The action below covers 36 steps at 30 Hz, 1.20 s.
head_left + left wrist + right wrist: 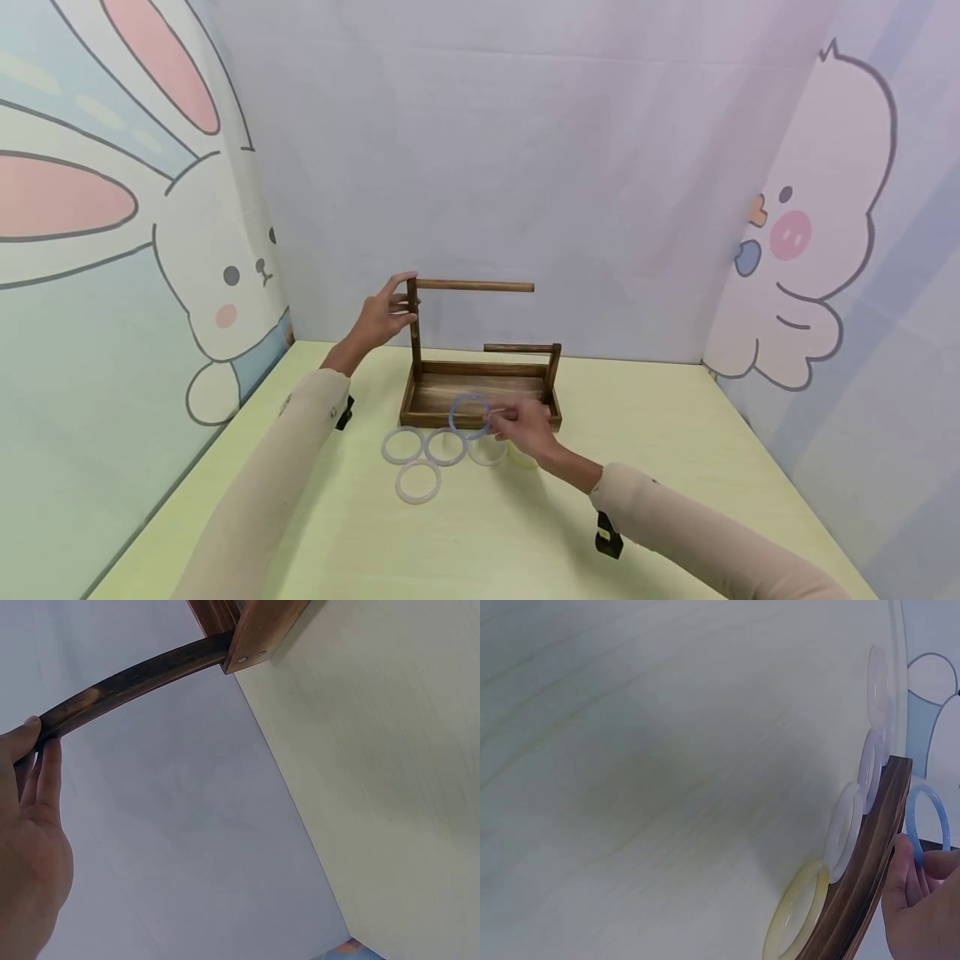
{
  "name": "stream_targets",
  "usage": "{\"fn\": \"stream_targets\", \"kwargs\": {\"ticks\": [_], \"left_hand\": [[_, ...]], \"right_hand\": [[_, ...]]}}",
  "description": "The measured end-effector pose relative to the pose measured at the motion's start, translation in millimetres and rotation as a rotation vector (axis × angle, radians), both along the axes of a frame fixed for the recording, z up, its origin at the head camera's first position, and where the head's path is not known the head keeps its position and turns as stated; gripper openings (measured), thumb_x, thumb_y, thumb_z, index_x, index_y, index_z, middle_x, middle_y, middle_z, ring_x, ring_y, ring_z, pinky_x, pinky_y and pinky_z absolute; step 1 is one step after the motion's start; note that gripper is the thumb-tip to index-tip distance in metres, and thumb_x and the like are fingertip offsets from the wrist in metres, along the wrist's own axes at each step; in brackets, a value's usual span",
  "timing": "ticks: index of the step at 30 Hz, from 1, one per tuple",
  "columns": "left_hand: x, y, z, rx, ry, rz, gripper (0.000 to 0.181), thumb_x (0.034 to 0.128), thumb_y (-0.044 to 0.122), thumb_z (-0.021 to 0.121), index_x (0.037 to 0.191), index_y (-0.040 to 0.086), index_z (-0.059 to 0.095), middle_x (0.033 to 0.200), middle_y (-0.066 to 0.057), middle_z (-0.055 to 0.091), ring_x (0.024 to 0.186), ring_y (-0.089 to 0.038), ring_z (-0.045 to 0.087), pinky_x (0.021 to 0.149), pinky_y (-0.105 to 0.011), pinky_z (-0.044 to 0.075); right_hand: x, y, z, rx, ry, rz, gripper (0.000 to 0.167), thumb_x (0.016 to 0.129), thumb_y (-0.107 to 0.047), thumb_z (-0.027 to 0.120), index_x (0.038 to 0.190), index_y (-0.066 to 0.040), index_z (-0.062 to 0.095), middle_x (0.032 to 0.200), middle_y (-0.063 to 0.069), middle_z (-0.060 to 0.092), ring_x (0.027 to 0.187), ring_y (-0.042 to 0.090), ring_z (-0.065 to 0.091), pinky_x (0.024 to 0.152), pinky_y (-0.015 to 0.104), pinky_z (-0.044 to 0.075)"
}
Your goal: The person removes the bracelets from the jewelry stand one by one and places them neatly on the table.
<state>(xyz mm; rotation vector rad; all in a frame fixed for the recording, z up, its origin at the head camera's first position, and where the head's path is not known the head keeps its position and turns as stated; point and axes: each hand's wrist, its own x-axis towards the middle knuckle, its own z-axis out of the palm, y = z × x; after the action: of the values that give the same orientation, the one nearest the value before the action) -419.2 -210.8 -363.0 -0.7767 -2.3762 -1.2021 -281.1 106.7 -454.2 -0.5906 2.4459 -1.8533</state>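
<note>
My left hand (384,317) grips the upper part of the tall post (416,337) on a brown wooden jewelry stand; in the left wrist view its thumb and fingers lie on opposite sides of the post (135,684). A blue bangle (911,822) is pinched between the thumb and fingers of my right hand (525,427), above the front edge of the stand's tray (450,423). Below that hand a yellow bangle (785,909) lies on the table, partly covered in the head view. Several pale bangles (418,500) lie in front of the tray.
The stand has a long upper bar (476,286) reaching right and a shorter, lower bar (517,348) reaching left from a short post. A pale yellow table (420,558) carries everything. Cloth walls with a rabbit (202,217) and a chick (810,167) enclose it.
</note>
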Motion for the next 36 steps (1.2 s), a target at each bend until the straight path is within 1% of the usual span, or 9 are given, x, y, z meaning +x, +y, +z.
{"fn": "stream_targets", "kwargs": {"ticks": [3,5,8,10,12,17,23,28,36], "left_hand": [[-0.4,-0.9,0.3,-0.003,-0.002,0.007,0.081,0.0939,-0.007,0.072,0.159,0.024,0.036,0.128,-0.024,0.069,0.119,-0.038,0.069,0.097,-0.046,0.060],[-0.9,-1.4,0.4,-0.009,0.000,0.012,0.081,0.0939,-0.007,0.072,0.159,0.024,0.036,0.129,-0.024,0.069,0.119,-0.038,0.068,0.097,-0.046,0.060],[-1.3,-1.6,0.8,-0.005,0.000,0.010,0.081,0.0938,-0.008,0.072,0.159,0.025,0.036,0.129,-0.024,0.069,0.119,-0.038,0.068,0.096,-0.046,0.060],[-2.3,-1.9,0.5,-0.004,0.010,0.002,0.082,0.0935,-0.008,0.072,0.159,0.025,0.036,0.128,-0.024,0.069,0.118,-0.038,0.069,0.096,-0.046,0.060],[-3.1,-2.0,-0.1,-0.001,0.020,-0.007,0.082,0.0932,-0.008,0.073,0.159,0.026,0.036,0.128,-0.024,0.070,0.118,-0.038,0.069,0.095,-0.046,0.061],[-4.3,-2.1,-1.3,0.003,0.037,-0.028,0.083,0.0930,-0.007,0.073,0.159,0.026,0.036,0.128,-0.023,0.070,0.118,-0.038,0.069,0.095,-0.047,0.061],[-2.2,-1.5,-1.7,0.003,0.030,-0.018,0.083,0.0927,-0.009,0.073,0.159,0.024,0.036,0.128,-0.024,0.069,0.118,-0.039,0.069,0.095,-0.048,0.061],[-0.8,-0.5,-0.3,0.004,0.019,-0.016,0.081,0.0929,-0.009,0.072,0.159,0.021,0.036,0.128,-0.024,0.069,0.119,-0.039,0.068,0.095,-0.048,0.060],[1.9,0.0,0.8,-0.003,0.018,-0.005,0.082,0.0925,-0.010,0.072,0.159,0.022,0.036,0.128,-0.024,0.069,0.118,-0.039,0.069,0.095,-0.047,0.061]], "right_hand": [[5.7,-3,1.2,-0.004,0.004,0.037,0.026,0.100,0.008,0.061,0.122,0.021,0.064,0.106,0.038,0.070,0.090,0.050,0.074,0.073,0.053,0.064],[14.4,-5,10.7,0.000,0.008,0.056,0.025,0.099,0.010,0.060,0.121,0.022,0.063,0.106,0.040,0.069,0.091,0.053,0.072,0.075,0.057,0.063],[15.0,-6,9.9,0.016,-0.011,0.069,0.025,0.099,0.008,0.061,0.121,0.021,0.064,0.106,0.039,0.069,0.090,0.048,0.074,0.075,0.050,0.065],[14.5,-5,6.9,0.028,-0.016,0.080,0.026,0.100,0.006,0.062,0.122,0.019,0.065,0.107,0.037,0.071,0.089,0.043,0.076,0.073,0.044,0.066],[9.8,-4,-3.8,0.037,-0.030,0.084,0.027,0.101,0.003,0.064,0.123,0.018,0.066,0.106,0.033,0.073,0.088,0.038,0.077,0.072,0.039,0.066],[17.2,-3,-7.0,0.057,-0.047,0.099,0.028,0.100,0.000,0.066,0.123,0.016,0.067,0.103,0.030,0.075,0.086,0.039,0.077,0.072,0.045,0.066],[24.6,-5,-12.3,0.115,-0.083,0.115,0.026,0.097,-0.001,0.072,0.120,0.012,0.071,0.096,0.025,0.077,0.081,0.037,0.077,0.067,0.041,0.066],[29.5,-5,-14.0,0.175,-0.076,0.127,0.024,0.096,-0.002,0.073,0.117,0.009,0.074,0.093,0.020,0.078,0.079,0.034,0.078,0.064,0.040,0.066],[33.1,-1,-18.8,0.169,-0.091,0.160,0.023,0.096,0.000,0.071,0.116,0.010,0.073,0.090,0.020,0.078,0.075,0.031,0.078,0.058,0.033,0.064]]}}
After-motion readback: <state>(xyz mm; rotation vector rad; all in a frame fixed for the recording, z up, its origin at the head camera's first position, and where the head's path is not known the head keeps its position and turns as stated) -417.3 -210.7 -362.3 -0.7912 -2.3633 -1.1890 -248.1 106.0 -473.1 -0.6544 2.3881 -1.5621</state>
